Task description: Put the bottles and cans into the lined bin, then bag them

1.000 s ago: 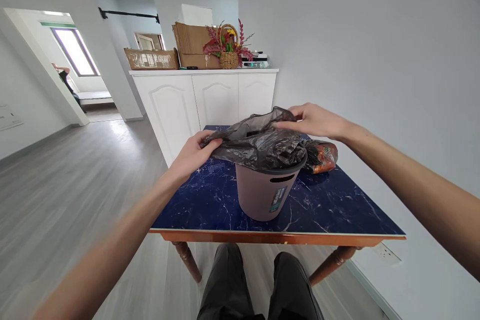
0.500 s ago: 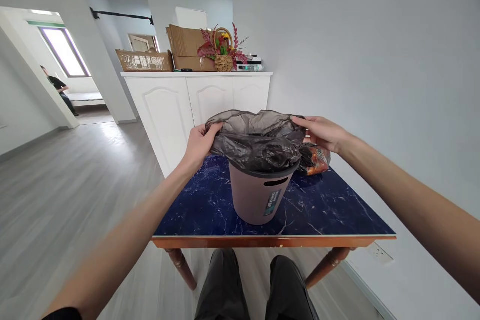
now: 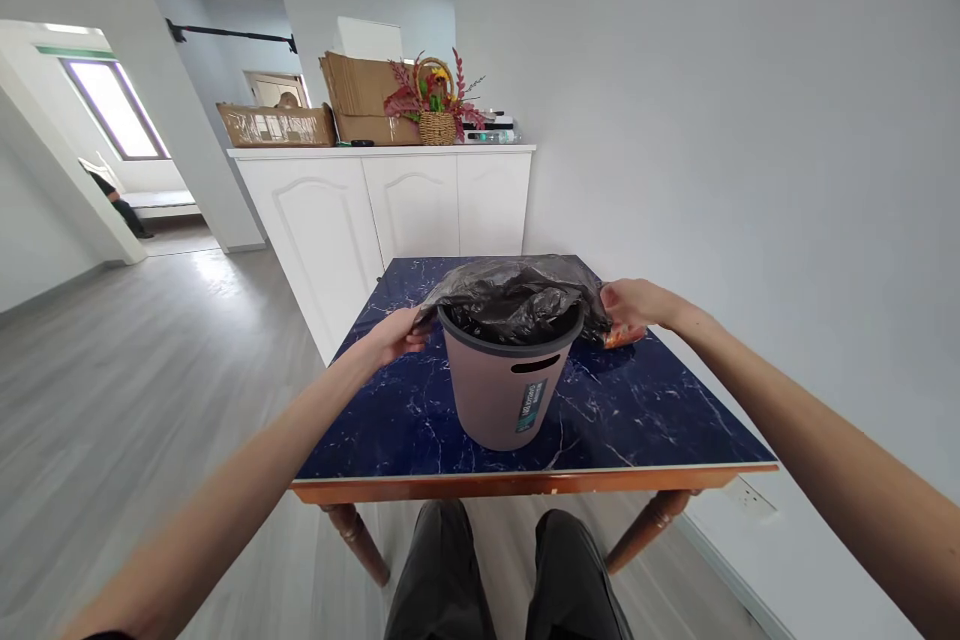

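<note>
A pinkish trash can (image 3: 487, 400) with a dark rim stands upright on the blue marble-patterned table. A thin black garbage bag (image 3: 517, 285) lies over its back rim and sags into its mouth, while the front rim shows bare. Left of the can, my left hand (image 3: 403, 333) is closed on the bag's edge, pulled outward and down. On the other side my right hand (image 3: 634, 303) grips the bag's right edge, its fingertips partly hidden. Just below that hand, an orange-red packet (image 3: 624, 335) is mostly covered by the bag.
Behind the table (image 3: 645, 420) stands a white cabinet (image 3: 420, 205) bearing cardboard boxes (image 3: 367, 90) and a flower basket (image 3: 437, 127). A wall runs along the right. My legs are at the table's front edge. A person (image 3: 127, 210) is partly visible through the left doorway.
Both hands have moved lower, drawing the bag's edges down outside the can. The bag's front has slid back, baring the front rim. The packet is now more covered.
</note>
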`<state>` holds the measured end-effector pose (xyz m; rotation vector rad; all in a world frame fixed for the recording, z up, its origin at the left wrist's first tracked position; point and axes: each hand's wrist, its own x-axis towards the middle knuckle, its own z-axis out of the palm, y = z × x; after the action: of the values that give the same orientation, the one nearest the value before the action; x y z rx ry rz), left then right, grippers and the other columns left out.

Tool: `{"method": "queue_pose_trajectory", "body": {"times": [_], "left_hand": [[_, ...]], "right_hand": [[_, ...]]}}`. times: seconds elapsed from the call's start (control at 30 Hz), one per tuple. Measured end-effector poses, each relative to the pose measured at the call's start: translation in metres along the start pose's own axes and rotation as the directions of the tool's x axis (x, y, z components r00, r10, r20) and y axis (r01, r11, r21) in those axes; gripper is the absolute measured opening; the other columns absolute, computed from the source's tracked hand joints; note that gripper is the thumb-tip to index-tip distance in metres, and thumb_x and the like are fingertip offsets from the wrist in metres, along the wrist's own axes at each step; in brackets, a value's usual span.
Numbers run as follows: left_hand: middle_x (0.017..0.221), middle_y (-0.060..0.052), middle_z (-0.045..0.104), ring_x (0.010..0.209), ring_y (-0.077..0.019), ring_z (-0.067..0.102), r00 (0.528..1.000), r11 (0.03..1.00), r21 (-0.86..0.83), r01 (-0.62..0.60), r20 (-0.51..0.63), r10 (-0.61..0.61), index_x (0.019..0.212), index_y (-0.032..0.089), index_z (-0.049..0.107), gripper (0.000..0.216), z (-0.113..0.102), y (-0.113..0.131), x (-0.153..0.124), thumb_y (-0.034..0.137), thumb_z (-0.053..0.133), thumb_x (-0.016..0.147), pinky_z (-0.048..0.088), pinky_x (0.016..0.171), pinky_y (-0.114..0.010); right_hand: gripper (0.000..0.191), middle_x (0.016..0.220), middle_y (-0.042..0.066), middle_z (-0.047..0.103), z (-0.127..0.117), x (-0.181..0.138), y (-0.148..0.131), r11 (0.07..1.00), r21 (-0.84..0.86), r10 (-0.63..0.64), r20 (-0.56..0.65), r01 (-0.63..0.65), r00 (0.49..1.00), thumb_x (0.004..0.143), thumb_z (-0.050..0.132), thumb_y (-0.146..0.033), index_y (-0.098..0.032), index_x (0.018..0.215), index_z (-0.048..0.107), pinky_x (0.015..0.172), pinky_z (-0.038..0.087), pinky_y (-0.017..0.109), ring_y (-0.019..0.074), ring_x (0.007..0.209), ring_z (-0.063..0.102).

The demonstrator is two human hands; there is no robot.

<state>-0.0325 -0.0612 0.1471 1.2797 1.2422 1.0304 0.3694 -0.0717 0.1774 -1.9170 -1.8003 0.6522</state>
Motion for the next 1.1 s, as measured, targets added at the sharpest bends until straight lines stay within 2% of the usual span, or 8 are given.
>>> {"method": "queue_pose_trajectory", "body": {"times": [0.13, 0.23, 0.33, 0.43, 0.67, 0.83, 0.93, 1.1], "left_hand": [[0.113, -0.009, 0.073, 0.102, -0.0212, 0.069, 0.9, 0.938, 0.177, -0.297, -0.277, 0.337, 0.114, 0.021, 0.064, 0.046, -0.006, 0.012, -0.021, 0.053, 0.083, 0.087, 0.055, 0.086, -0.032], [0.13, -0.011, 0.072, 0.12, -0.0234, 0.067, 0.802, 0.815, 0.335, -0.473, -0.219, 0.556, 0.126, 0.022, 0.063, 0.044, -0.004, 0.032, -0.035, 0.06, 0.061, 0.102, 0.051, 0.104, -0.039], [0.108, -0.008, 0.077, 0.102, -0.024, 0.072, 0.89, 0.809, 0.422, -0.41, -0.009, 0.456, 0.127, 0.024, 0.065, 0.048, -0.001, 0.041, -0.048, 0.063, 0.061, 0.102, 0.055, 0.09, -0.038], [0.08, -0.001, 0.067, 0.077, -0.0195, 0.066, 0.896, 0.79, 0.441, -0.427, 0.087, 0.435, 0.114, 0.025, 0.071, 0.04, -0.002, 0.037, -0.063, 0.061, 0.07, 0.097, 0.052, 0.072, -0.033], [0.067, 0.005, 0.053, 0.067, -0.0139, 0.056, 0.739, 0.632, 0.401, -0.664, 0.221, 0.636, 0.091, 0.023, 0.067, 0.01, -0.003, 0.024, -0.104, 0.027, 0.076, 0.091, 0.049, 0.072, -0.03], [0.067, 0.007, 0.054, 0.061, -0.0101, 0.054, 0.607, 0.35, 0.534, -0.769, 0.441, 0.661, 0.087, 0.022, 0.062, 0.017, -0.002, 0.002, -0.112, 0.005, 0.057, 0.085, 0.042, 0.065, -0.024], [0.068, 0.008, 0.054, 0.061, -0.0102, 0.055, 0.598, 0.254, 0.569, -0.782, 0.57, 0.563, 0.096, 0.023, 0.06, 0.019, -0.001, -0.013, -0.116, 0.007, 0.058, 0.088, 0.041, 0.063, -0.024], [0.084, 0.005, 0.057, 0.07, -0.0139, 0.056, 0.639, 0.414, 0.493, -0.766, 0.507, 0.579, 0.107, 0.026, 0.046, 0.037, -0.004, -0.029, -0.129, 0.029, 0.077, 0.087, 0.047, 0.066, -0.028]], "right_hand": [[0.036, 0.129, 0.012, 0.075, -0.013, -0.018, -0.014, 0.964, -0.043, -0.264, -0.187, 0.261, 0.946, 0.083, 0.073, -0.02, -0.022, 0.119, 0.072, 0.098, 0.057, 0.037, 0.0283, 0.118, 0.071], [0.04, 0.136, 0.011, 0.074, -0.018, -0.037, -0.036, 0.876, 0.064, -0.466, -0.147, 0.478, 0.873, 0.103, 0.057, -0.054, -0.025, 0.126, 0.074, 0.107, 0.053, 0.043, 0.0289, 0.124, 0.068], [0.057, 0.124, 0.01, 0.076, -0.021, -0.058, -0.05, 0.853, 0.138, -0.503, -0.045, 0.504, 0.863, 0.098, 0.058, -0.074, -0.027, 0.124, 0.076, 0.097, 0.057, 0.042, 0.0282, 0.114, 0.07], [0.056, 0.097, 0.005, 0.074, -0.021, -0.079, -0.05, 0.827, 0.154, -0.549, 0.019, 0.54, 0.835, 0.086, 0.074, -0.074, -0.025, 0.112, 0.076, 0.077, 0.054, 0.035, 0.0212, 0.085, 0.067], [0.027, 0.09, 0.002, 0.064, 0.007, -0.125, -0.018, 0.688, 0.013, -0.723, -0.067, 0.725, 0.688, 0.099, 0.071, -0.046, -0.024, 0.089, 0.059, 0.068, 0.045, 0.03, 0.0168, 0.078, 0.057], [0.012, 0.096, 0.003, 0.065, 0.04, -0.14, -0.001, 0.682, -0.13, -0.722, 0.041, 0.72, 0.691, 0.097, 0.056, -0.014, -0.024, 0.095, 0.06, 0.067, 0.046, 0.029, 0.0168, 0.077, 0.062], [0.019, 0.111, 0.006, 0.071, 0.051, -0.147, 0.002, 0.705, -0.143, -0.668, 0.198, 0.695, 0.718, 0.098, 0.059, -0.016, -0.026, 0.111, 0.069, 0.068, 0.051, 0.03, 0.0192, 0.084, 0.07], [0.022, 0.121, 0.006, 0.075, 0.038, -0.157, -0.001, 0.736, 0.04, -0.674, 0.129, 0.676, 0.727, 0.105, 0.066, -0.04, -0.03, 0.124, 0.071, 0.08, 0.06, 0.033, 0.0232, 0.103, 0.075]]}}
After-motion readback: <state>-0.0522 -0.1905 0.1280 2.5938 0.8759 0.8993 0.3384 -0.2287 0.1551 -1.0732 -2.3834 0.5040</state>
